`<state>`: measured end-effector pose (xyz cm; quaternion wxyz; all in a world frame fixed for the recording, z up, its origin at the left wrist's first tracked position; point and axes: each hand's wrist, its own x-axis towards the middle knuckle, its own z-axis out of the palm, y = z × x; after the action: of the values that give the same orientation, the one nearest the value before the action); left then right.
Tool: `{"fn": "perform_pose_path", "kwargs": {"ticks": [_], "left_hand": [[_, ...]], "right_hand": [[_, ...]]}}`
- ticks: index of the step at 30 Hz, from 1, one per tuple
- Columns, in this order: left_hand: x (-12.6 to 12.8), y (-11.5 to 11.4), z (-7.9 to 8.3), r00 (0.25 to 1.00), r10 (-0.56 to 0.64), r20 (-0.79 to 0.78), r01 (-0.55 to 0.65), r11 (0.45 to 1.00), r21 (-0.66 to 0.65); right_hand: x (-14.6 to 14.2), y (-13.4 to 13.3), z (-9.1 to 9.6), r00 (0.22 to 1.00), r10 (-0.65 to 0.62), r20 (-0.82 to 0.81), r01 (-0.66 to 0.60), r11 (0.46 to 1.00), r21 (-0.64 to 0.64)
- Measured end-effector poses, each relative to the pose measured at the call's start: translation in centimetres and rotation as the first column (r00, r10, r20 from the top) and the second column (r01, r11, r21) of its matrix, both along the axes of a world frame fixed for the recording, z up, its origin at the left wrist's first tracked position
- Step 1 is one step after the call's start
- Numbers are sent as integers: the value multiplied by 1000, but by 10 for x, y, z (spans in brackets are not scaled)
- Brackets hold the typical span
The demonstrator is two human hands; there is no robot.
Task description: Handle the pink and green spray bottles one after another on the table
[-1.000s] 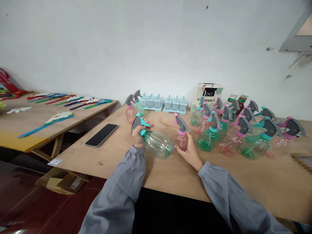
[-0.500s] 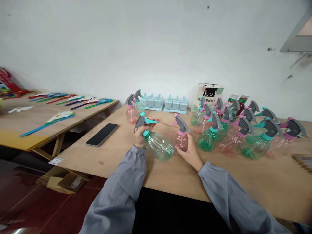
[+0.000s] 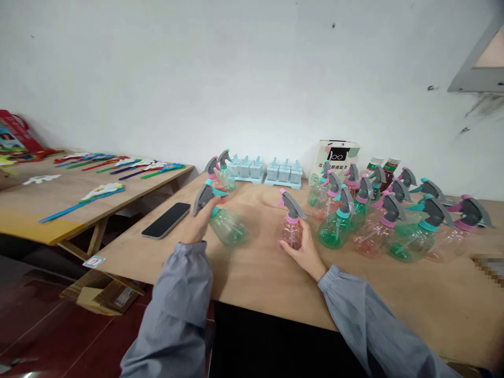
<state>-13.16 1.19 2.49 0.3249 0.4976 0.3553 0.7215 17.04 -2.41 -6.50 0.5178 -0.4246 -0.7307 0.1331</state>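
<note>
My left hand (image 3: 201, 223) grips the neck of a clear green spray bottle (image 3: 228, 227) with a teal and grey trigger head, held tilted over the wooden table (image 3: 255, 273). My right hand (image 3: 303, 247) is wrapped round a pink spray bottle (image 3: 290, 231) with a pink and grey trigger, standing upright on the table. Two more spray bottles (image 3: 219, 173) stand beyond my left hand near the wall.
Several green and pink spray bottles (image 3: 394, 220) crowd the table's right half. A black phone (image 3: 166, 220) lies at the left. Pale blue moulds (image 3: 283, 172) and a small box (image 3: 334, 156) stand by the wall. A second table (image 3: 47, 199) at left holds coloured sticks.
My left hand has carried the green bottle to the left and farther from me. My right hand stays on the pink bottle.
</note>
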Motion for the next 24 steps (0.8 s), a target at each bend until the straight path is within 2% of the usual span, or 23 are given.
{"fn": "perform_pose_path", "kwargs": {"ticks": [3, 5, 9, 12, 16, 19, 24], "left_hand": [[-38, 3, 5, 961, 190, -200, -199, 980, -27], [-58, 10, 3, 925, 269, -269, -291, 956, -41], [-82, 22, -16, 869, 313, -383, -355, 934, -43], [-91, 22, -37, 843, 304, -444, -360, 932, -44], [-97, 28, -59, 792, 397, -464, -454, 891, -12], [-96, 45, -63, 788, 436, -435, -481, 877, 8], [-93, 77, -59, 757, 490, -432, -533, 845, 24]], "right_hand": [[0, -2, 0, 1000, -1, 0, 1, 1000, 2], [-1, -3, 0, 1000, -2, -1, 2, 1000, 2], [-2, -4, 0, 1000, 1, -9, -1, 1000, 3], [-2, -4, 0, 1000, -2, -21, 3, 1000, 8], [-4, -3, -1, 1000, -5, -24, 6, 1000, 28], [-5, -3, -2, 1000, -6, -12, 6, 1000, 25], [-6, -3, -2, 1000, -7, 3, 7, 1000, 11]]}}
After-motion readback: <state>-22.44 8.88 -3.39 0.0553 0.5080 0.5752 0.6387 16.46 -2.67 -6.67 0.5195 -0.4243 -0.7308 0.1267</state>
